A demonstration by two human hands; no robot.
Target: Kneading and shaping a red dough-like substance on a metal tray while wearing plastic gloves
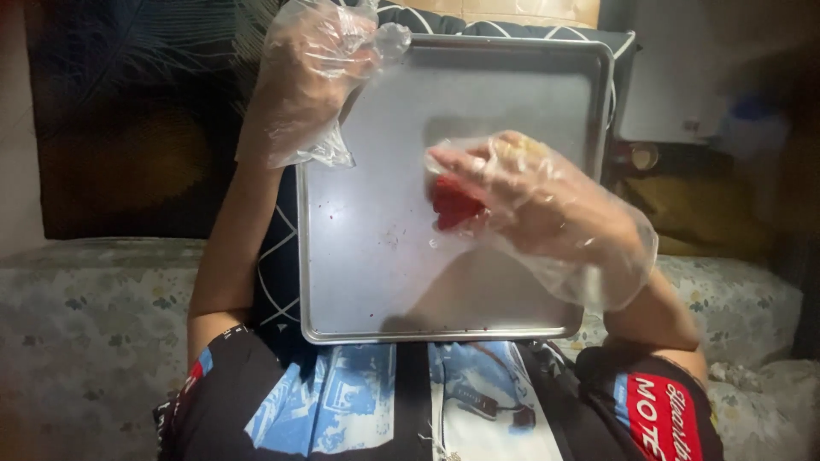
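Note:
A grey metal baking tray (512, 94) lies in front of me, its surface smeared and reflective. My right hand (534, 201), in a loose clear plastic glove, presses a red lump (453, 207) against the middle of the tray. My left hand (312, 72), also in a clear plastic glove, grips the tray's far left corner. A few small crumbs (393, 239) dot the tray left of the red lump.
The tray rests over a dark cushion with white lines (278, 282). A floral-patterned cover (94, 316) spreads to the left and right. A dark panel (128, 128) stands at the back left, and white and dark objects (683, 85) sit at the back right.

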